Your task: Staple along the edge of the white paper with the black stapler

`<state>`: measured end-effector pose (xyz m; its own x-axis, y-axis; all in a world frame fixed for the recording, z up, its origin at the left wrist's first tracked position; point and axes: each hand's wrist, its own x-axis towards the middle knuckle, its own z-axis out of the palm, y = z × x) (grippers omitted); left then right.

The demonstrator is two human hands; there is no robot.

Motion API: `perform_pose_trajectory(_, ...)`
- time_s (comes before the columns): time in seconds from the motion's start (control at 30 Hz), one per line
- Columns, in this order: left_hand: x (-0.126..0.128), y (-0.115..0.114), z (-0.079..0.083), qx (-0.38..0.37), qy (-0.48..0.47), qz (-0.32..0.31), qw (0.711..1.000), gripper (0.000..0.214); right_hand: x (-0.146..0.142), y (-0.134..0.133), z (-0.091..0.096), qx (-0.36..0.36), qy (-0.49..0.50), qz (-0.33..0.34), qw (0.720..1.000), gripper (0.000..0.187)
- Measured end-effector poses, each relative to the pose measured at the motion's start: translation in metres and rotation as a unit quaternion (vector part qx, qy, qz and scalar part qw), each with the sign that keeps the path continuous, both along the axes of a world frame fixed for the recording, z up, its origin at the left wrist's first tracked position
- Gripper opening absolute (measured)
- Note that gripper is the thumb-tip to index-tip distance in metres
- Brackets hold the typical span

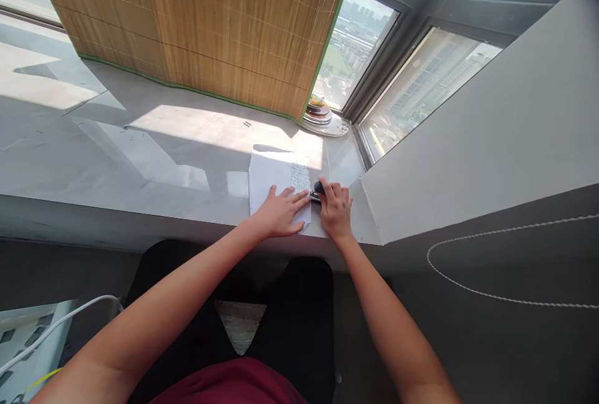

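White sheets of paper [269, 173] lie on the windowsill near its front edge, with a printed or drawn grid pattern along their right part. My left hand [283, 211] rests on the lower right of the paper, fingers spread and flat. In my right hand [336, 207] is a black stapler [319, 188], with the fingers wrapped around it. The stapler's front end is at the right edge of the paper, close to my left fingertips. Most of the stapler's body is hidden by my right hand.
A bamboo blind [201, 23] with green edging hangs over the sill [187, 142]. Stacked plates [322, 122] stand in the window corner. Small dark strips [247, 123] lie behind the paper. A white wall [468, 123] rises at right, with a beaded cord [449, 273] below it.
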<state>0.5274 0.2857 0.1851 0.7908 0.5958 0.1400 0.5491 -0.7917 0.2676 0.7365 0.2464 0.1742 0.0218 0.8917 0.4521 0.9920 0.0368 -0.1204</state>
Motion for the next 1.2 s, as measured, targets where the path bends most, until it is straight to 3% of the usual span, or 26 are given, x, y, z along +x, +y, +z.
perform_pose_trajectory(0.67, -0.002, -0.001, -0.007, -0.004, -0.029, -0.001, 1.000, 0.064, -0.010, -0.002, 0.006, -0.037, -0.109, 0.013, 0.993, 0.047)
perform_pose_trajectory(0.8, -0.003, -0.001, -0.007, -0.015, -0.030, 0.000, 0.999, 0.064, -0.008, -0.001, 0.002, -0.009, -0.052, 0.005, 0.999, 0.042)
perform_pose_trajectory(1.03, -0.005, 0.000, -0.012, -0.019, -0.044, 0.000, 0.999, 0.062, 0.000, 0.002, -0.008, 0.077, 0.066, -0.098, 0.990, 0.040)
perform_pose_trajectory(1.2, -0.007, 0.000, -0.011, -0.026, -0.048, 0.009, 0.998, 0.061, 0.002, 0.004, -0.011, 0.104, 0.122, -0.098, 0.982, 0.045)
